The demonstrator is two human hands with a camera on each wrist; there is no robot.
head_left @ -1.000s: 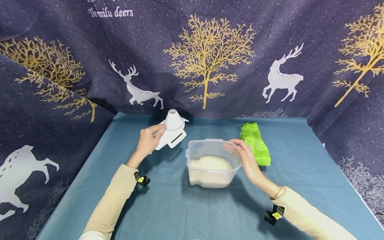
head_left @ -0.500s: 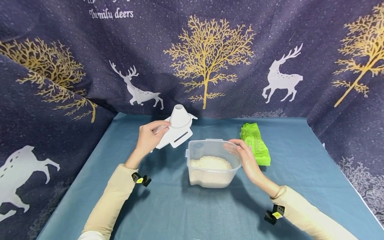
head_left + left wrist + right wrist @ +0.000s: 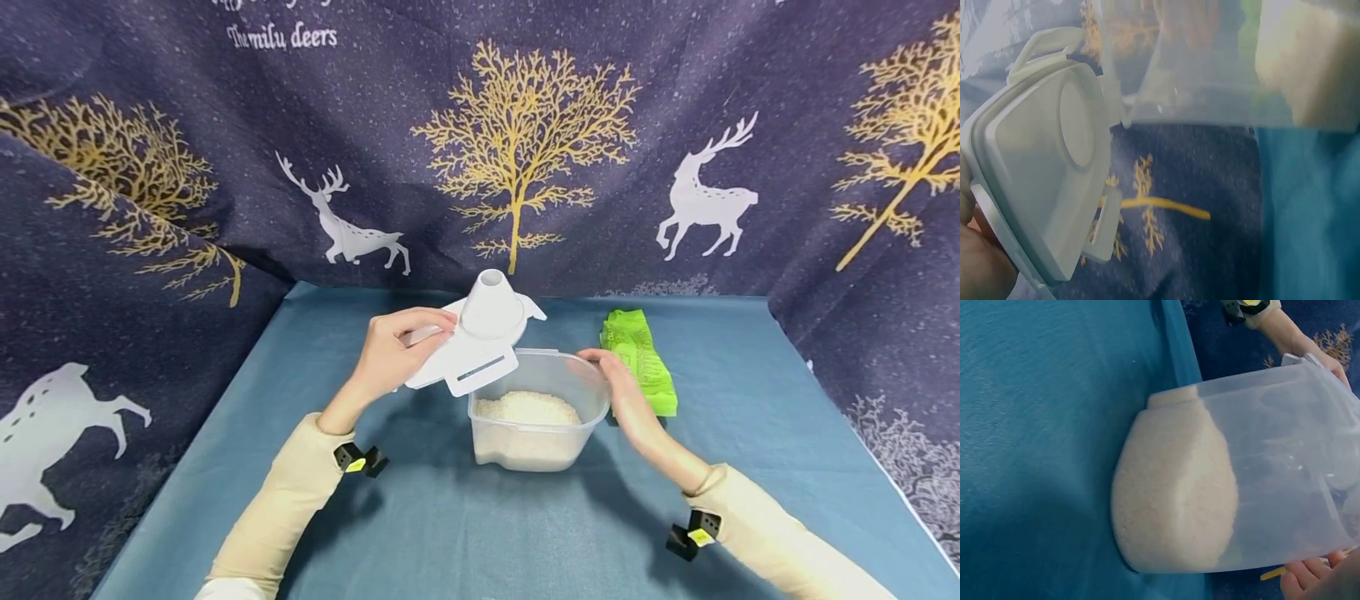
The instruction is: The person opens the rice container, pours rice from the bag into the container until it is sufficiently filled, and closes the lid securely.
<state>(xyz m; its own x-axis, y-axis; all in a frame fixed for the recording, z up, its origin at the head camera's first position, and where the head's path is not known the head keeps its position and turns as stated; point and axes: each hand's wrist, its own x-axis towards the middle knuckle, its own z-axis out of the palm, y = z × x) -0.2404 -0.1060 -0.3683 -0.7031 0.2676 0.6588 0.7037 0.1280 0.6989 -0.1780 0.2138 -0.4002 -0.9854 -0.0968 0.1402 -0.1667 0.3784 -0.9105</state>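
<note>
My left hand [image 3: 401, 350] pinches the edge of a white plastic lid [image 3: 480, 333] with a cone-shaped spout on top. The lid hangs tilted over the back left corner of a clear storage container [image 3: 495, 437]. In the left wrist view the underside of the lid [image 3: 1041, 169] shows, with a round opening and side clips. White grains that look like rice [image 3: 528, 407] fill the lower part of the container. Against the container's right wall rests my right hand [image 3: 626, 400], its fingers extended along the back right corner. In the right wrist view some fingers [image 3: 1310, 572] touch the wall.
A bright green packet [image 3: 637, 362] lies behind my right hand, to the right of the container. A blue cloth [image 3: 495, 533] covers the table. At its back edge hangs a dark curtain [image 3: 585, 258] printed with deer and trees.
My left hand has carried the lid rightward, from left of the container to over its back left corner. My right hand stays at the container's right side, shifting only slightly.
</note>
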